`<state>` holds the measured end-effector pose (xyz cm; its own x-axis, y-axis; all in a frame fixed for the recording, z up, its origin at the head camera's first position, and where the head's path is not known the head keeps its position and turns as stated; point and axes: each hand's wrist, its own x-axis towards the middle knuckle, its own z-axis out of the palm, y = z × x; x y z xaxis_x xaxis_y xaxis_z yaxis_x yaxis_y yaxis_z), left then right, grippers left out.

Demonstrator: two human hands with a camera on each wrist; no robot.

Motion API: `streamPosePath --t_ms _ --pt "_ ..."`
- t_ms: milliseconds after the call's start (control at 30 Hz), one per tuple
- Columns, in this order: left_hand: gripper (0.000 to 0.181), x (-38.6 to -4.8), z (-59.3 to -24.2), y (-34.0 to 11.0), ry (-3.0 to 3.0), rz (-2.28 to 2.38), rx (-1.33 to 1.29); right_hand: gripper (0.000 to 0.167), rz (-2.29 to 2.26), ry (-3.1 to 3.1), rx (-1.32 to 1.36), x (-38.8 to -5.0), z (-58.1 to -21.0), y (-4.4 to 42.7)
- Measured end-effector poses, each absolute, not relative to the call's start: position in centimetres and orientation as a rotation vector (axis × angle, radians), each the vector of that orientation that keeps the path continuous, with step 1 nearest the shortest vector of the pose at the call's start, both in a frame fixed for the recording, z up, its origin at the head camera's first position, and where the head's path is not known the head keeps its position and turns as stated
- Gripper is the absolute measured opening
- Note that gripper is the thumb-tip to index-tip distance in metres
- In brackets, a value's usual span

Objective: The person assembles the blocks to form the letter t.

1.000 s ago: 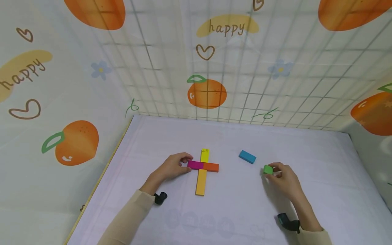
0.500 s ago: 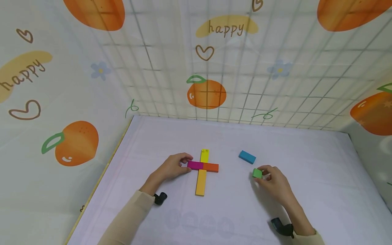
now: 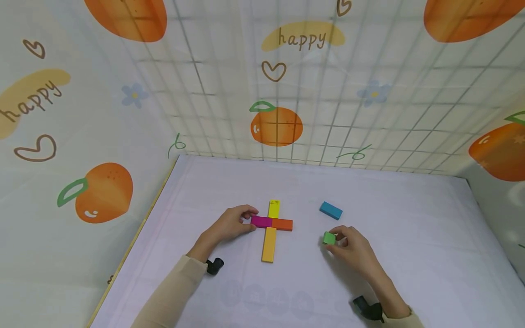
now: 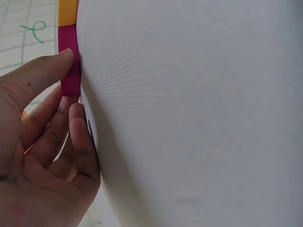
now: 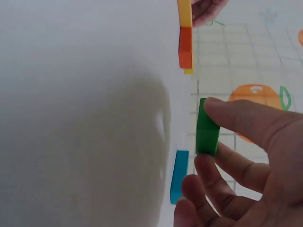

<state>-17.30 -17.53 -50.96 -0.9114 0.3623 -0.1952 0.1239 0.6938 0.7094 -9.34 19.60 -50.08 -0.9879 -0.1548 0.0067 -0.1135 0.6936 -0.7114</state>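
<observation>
My left hand [image 3: 233, 223] pinches the left end of a magenta block [image 3: 261, 222] between thumb and fingers; the left wrist view shows the thumb on that block [image 4: 70, 86]. End to end with it lies an orange block [image 3: 283, 225]. A bright yellow block [image 3: 274, 208] extends behind their join and an amber block [image 3: 269, 244] in front, so the four make a cross. To the right, my right hand [image 3: 354, 249] grips a small green block [image 3: 329, 238] by thumb and fingertips. In the right wrist view this block [image 5: 207, 132] is held above the table.
A blue block [image 3: 331, 210] lies at a slant on the white tabletop [image 3: 430, 228], behind the green one. Fabric printed with oranges [image 3: 276, 126] stands behind and at both sides. Dark wrist devices [image 3: 368, 310] sit near both cuffs.
My right hand has carried the green block leftward and a little nearer the front, towards the cross of blocks. The left hand and the lying blocks stay where they were.
</observation>
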Motion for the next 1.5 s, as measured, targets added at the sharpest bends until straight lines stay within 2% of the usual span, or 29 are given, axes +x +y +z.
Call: streamPosePath --t_ms 367,967,1500 --pt "0.041 -17.4 -51.2 -17.8 2.604 1.038 0.441 0.034 -1.205 2.806 -0.290 -9.2 -50.2 17.6" --pt "0.041 -17.5 -51.4 -17.6 2.600 1.041 0.437 0.032 -1.120 2.737 -0.218 -8.8 -50.2 14.1" --pt "0.040 -17.4 -51.4 -17.6 2.586 1.046 0.410 0.034 -1.114 2.719 -0.377 -7.8 -50.8 11.8"
